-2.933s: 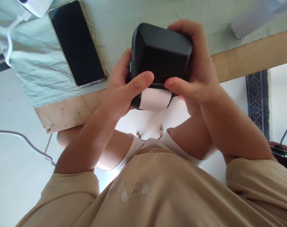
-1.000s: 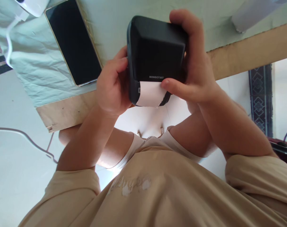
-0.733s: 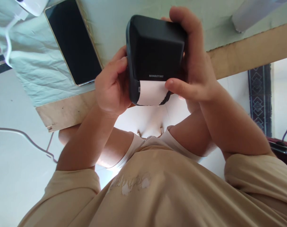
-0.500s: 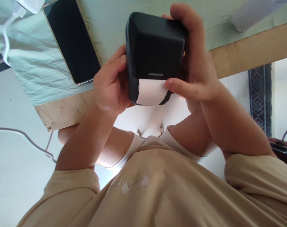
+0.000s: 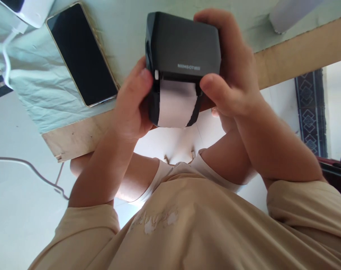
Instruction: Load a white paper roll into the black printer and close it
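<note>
A black label printer (image 5: 184,45) with a small logo on its lid is held between both hands above the table edge. A strip of white paper (image 5: 176,103) hangs from its slot, facing me. My left hand (image 5: 131,108) grips the printer's left side, its thumb by the corner of the slot. On the right side my right hand (image 5: 232,75) wraps over the top, its thumb pressing beside the paper's right edge.
A dark-screened phone (image 5: 81,54) lies on a pale green cloth (image 5: 41,93) covering a wooden table (image 5: 74,138). A white device (image 5: 32,9) with a cable sits at the top left, a white object (image 5: 288,13) at the top right. A cable (image 5: 32,170) runs along the floor.
The printer has tilted toward me, so the lid's front and more of the paper strip now show. My left thumb has moved off the paper to the printer's left side.
</note>
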The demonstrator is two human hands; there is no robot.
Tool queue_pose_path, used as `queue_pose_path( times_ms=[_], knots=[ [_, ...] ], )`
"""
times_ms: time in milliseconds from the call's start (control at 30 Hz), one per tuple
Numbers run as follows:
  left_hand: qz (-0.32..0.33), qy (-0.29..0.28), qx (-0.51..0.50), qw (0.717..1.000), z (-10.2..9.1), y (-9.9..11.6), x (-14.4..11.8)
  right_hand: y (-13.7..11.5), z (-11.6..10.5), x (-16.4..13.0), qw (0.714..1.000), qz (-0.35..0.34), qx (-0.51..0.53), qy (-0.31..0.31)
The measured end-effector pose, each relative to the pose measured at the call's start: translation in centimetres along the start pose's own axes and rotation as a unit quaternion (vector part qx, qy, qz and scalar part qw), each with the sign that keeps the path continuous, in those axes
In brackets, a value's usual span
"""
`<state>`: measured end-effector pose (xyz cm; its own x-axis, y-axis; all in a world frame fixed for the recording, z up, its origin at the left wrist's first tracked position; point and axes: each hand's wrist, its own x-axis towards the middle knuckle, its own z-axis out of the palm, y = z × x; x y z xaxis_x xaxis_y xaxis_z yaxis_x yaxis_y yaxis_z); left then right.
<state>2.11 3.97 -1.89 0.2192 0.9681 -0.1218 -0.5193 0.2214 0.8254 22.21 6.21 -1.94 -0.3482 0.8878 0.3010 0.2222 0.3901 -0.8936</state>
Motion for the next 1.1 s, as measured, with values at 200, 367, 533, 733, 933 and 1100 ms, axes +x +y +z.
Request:
queue_pose_path(
  times_ms=[200, 367, 533, 733, 933, 1100],
  knots=[
    [-0.002, -0.038, 0.047, 0.998, -1.0, -0.7, 0.1, -1.9, 0.7, 0.2, 0.967, -0.033, -0.091, 0.235],
    [-0.012, -0.008, 0.072, 0.997, -0.4, -0.2, -0.1, -3.2, 2.2, 1.3, 0.942, -0.064, -0.028, 0.327],
    [-0.001, 0.013, 0.079, 0.997, -0.6, -0.3, -0.1, -3.7, 1.5, 2.2, 0.964, -0.027, -0.168, 0.205],
    [-0.009, -0.019, 0.087, 0.996, -1.3, -0.4, 0.0, -5.5, 0.4, 2.3, 0.897, 0.109, -0.428, -0.038],
    [-0.011, -0.060, 0.063, 0.996, -1.5, -0.7, 0.0, -5.6, -0.7, 2.4, 0.893, 0.104, -0.421, -0.122],
    [0.000, -0.094, 0.032, 0.995, -1.4, -0.4, 0.1, -6.1, -1.9, 1.8, 0.965, 0.082, -0.234, -0.085]
  ],
)
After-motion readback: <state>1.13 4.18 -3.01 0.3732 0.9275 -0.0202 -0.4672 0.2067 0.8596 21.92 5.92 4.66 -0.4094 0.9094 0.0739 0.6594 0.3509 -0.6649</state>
